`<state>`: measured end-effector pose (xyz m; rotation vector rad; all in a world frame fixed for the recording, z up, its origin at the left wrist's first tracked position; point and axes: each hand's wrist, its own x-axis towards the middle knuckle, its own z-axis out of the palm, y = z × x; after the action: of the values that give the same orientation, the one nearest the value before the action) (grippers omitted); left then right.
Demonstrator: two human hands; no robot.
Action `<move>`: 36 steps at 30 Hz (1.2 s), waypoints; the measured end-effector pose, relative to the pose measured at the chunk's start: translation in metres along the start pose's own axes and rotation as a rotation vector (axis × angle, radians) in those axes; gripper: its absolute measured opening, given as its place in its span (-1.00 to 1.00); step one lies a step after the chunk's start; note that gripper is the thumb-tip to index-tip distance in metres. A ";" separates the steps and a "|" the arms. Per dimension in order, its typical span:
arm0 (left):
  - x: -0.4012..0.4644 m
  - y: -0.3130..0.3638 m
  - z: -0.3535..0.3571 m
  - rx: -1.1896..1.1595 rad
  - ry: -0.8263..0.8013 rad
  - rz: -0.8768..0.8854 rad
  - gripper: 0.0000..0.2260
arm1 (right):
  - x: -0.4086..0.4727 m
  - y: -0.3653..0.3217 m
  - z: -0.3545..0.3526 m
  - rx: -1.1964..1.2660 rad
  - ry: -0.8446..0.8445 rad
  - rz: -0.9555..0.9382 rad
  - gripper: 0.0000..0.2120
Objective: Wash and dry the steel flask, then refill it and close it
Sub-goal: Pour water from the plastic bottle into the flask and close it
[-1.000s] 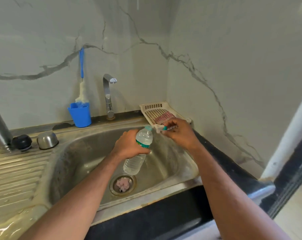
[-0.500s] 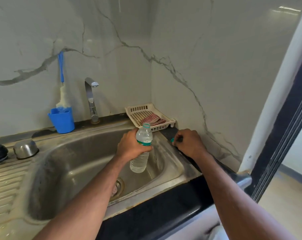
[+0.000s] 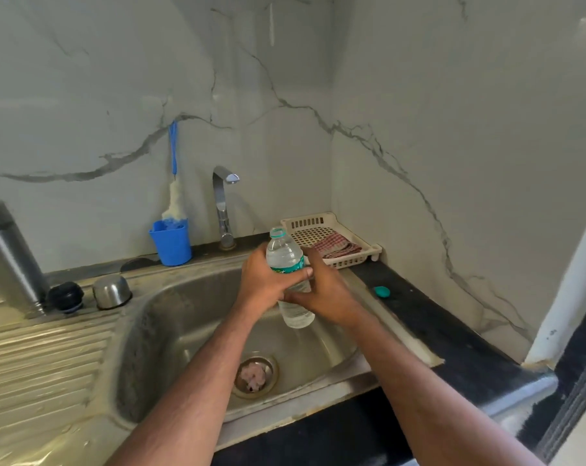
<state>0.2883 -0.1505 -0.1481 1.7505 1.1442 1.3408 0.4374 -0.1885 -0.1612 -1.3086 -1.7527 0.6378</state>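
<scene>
Both hands [image 3: 268,280] [image 3: 328,297] gripped the uncapped water bottle [image 3: 286,260] over the sink [image 3: 170,331]. The upright steel flask [image 3: 11,260] stood well left, nearer the left hand.

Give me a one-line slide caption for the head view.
Both hands, left and right, hold an uncapped water bottle over the sink; its green cap lies on the counter.
</scene>
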 end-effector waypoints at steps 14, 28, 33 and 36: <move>-0.004 -0.017 -0.173 0.156 0.177 -0.110 -0.35 | 0.044 -0.084 0.126 -0.107 0.031 -0.018 -0.30; -0.034 -0.043 -0.361 1.464 0.398 -0.017 -0.22 | 0.072 -0.116 0.206 -0.162 -0.077 -0.129 -0.23; -0.014 -0.047 -0.390 2.042 -0.168 0.427 -0.35 | 0.081 -0.109 0.211 -0.144 -0.078 -0.143 -0.22; 0.005 -0.052 -0.404 2.289 -0.375 0.437 -0.26 | 0.083 -0.103 0.216 -0.120 -0.093 -0.151 -0.23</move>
<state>-0.1129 -0.1301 -0.0830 3.3465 2.2336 -1.1544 0.1917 -0.1269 -0.1655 -1.2289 -1.9714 0.5223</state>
